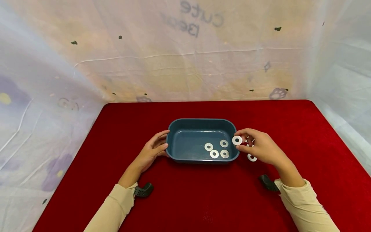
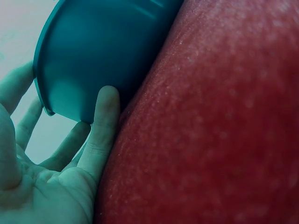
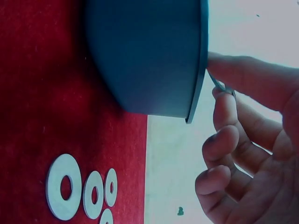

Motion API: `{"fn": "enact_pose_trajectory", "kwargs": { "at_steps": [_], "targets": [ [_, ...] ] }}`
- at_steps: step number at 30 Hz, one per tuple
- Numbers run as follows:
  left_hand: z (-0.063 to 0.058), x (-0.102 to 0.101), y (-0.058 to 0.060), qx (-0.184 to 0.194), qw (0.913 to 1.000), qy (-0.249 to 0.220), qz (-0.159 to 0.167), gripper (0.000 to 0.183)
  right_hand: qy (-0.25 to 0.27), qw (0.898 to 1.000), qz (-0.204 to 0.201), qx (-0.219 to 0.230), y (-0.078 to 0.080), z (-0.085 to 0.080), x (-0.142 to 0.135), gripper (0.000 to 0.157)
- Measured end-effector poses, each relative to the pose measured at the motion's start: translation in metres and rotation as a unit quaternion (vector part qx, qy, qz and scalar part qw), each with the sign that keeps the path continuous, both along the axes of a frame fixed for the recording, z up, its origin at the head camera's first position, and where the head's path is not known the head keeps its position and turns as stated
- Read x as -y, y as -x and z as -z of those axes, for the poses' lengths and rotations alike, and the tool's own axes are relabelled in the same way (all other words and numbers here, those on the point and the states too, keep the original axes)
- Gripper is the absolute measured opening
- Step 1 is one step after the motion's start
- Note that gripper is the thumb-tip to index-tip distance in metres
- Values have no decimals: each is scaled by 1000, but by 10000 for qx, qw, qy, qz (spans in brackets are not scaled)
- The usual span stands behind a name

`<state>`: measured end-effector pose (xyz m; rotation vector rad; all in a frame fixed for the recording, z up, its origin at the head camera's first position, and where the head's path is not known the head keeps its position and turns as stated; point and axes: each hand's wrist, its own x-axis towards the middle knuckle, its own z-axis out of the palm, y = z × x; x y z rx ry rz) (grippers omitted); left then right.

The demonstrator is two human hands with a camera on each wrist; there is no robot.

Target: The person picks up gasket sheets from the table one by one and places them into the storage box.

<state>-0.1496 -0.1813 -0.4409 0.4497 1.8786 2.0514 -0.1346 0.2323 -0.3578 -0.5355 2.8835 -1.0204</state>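
Note:
A blue-grey rectangular tub (image 1: 185, 141) stands on a red cloth. Several flat metal washers (image 1: 214, 157) lie on its floor, toward the right end. Over the tub's right rim, my right hand (image 1: 262, 146) pinches one washer (image 1: 233, 141) between thumb and fingers; the right wrist view shows this washer edge-on beside the rim. My left hand (image 1: 150, 149) touches the tub's left end with extended fingers; in the left wrist view its fingertips meet the tub wall (image 2: 79, 60). Below the right hand lie several loose washers (image 3: 55, 186) on the cloth, partly hidden in the head view.
The red cloth (image 1: 197, 199) covers the table. Pale printed sheets (image 1: 174, 71) hang behind it and along both sides. Black curved pieces sit at the left wrist (image 1: 145, 190) and the right wrist (image 1: 267, 183).

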Motion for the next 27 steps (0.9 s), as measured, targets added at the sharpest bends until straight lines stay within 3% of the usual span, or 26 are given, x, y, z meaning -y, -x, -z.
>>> {"fn": "enact_pose_trajectory", "kwargs": {
  "at_steps": [8,18,27],
  "targets": [
    [0,0,1,9,10000,7,-13,56,26,9999,35,157,1,2,3,38],
    [2,0,0,-1,10000,18,-9,57,11,10000,-25,10,2,3,-1,37],
    [3,0,1,-15,10000,-32,-2,57,-101,9995,268,95,6,0,-18,33]
  ]
}}
